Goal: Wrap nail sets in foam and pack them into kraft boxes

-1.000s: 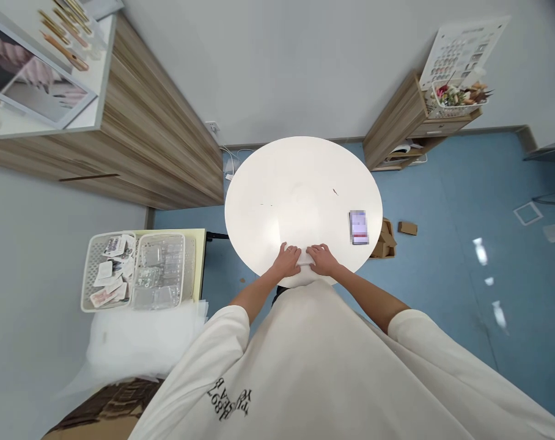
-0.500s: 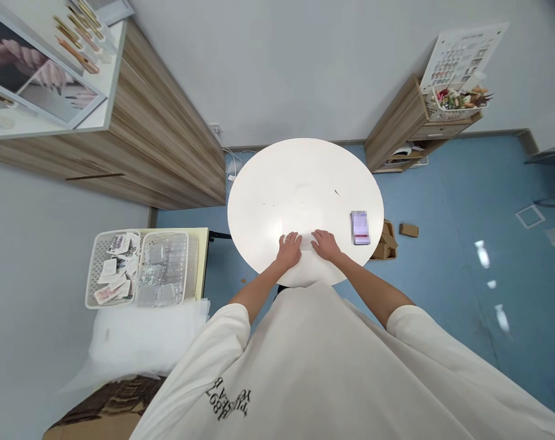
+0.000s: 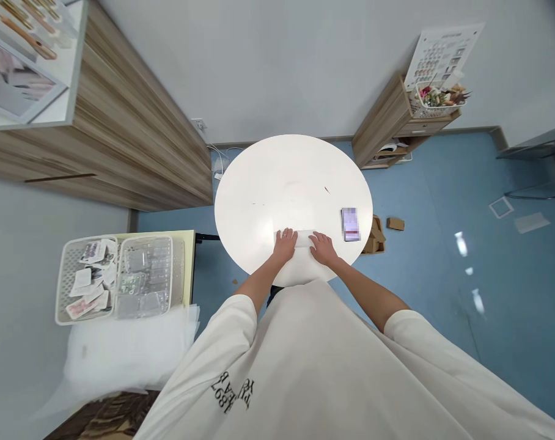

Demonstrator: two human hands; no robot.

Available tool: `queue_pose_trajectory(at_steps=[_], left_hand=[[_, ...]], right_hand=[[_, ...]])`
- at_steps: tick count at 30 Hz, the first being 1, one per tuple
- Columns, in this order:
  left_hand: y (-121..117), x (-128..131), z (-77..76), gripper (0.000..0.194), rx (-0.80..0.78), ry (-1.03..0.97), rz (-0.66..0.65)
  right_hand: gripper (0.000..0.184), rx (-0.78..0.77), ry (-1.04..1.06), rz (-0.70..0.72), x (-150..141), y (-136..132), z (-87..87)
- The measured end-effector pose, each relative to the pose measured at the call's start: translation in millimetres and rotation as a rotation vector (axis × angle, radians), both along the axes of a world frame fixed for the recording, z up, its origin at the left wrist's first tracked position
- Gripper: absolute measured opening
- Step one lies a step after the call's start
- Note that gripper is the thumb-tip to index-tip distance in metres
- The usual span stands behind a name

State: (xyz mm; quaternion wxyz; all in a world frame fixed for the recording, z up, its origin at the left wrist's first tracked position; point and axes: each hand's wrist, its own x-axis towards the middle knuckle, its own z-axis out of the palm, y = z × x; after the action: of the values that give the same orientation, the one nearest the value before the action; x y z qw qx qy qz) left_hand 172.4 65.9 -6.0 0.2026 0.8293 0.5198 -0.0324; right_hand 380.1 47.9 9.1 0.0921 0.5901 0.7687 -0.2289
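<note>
On the white round table (image 3: 296, 165), near its front edge, lies a small rolled or folded bundle of translucent white wrap (image 3: 304, 238). My left hand (image 3: 285, 245) grips the bundle's left end, its fingers bent over the top. At the other end my right hand (image 3: 323, 248) has its fingers curled over it. The thumbs and whatever may be inside the bundle cannot be made out. Pale wrap seems to lie flat around the hands, but it barely stands out from the tabletop. A phone (image 3: 350, 224) lies to the right of my right hand.
At left, a side table holds a white basket of cards and packets (image 3: 89, 278), a basket of clear plastic boxes (image 3: 144, 275) and a stack of translucent sheets (image 3: 131, 345). Wooden cabinets (image 3: 144, 104) stand behind. Cardboard pieces (image 3: 373, 238) lie on the floor at right.
The whole view has shifted, so the table and surroundings sit further left. Both hands stay on the bundle and have moved slightly toward me over the tabletop.
</note>
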Motion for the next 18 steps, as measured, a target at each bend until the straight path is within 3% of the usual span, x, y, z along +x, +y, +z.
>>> queue_pose_trajectory(at_steps=[14, 18], left_hand=[[0, -3, -0.5, 0.067, 0.003, 0.012, -0.051], [-1, -4, 1.7, 0.065, -0.013, 0.011, -0.057]], right_hand=[[0.059, -0.013, 0.056, -0.055, 3, -14, -8.0], [0.064, -0.025, 0.082, -0.189, 0, -16, -11.0]])
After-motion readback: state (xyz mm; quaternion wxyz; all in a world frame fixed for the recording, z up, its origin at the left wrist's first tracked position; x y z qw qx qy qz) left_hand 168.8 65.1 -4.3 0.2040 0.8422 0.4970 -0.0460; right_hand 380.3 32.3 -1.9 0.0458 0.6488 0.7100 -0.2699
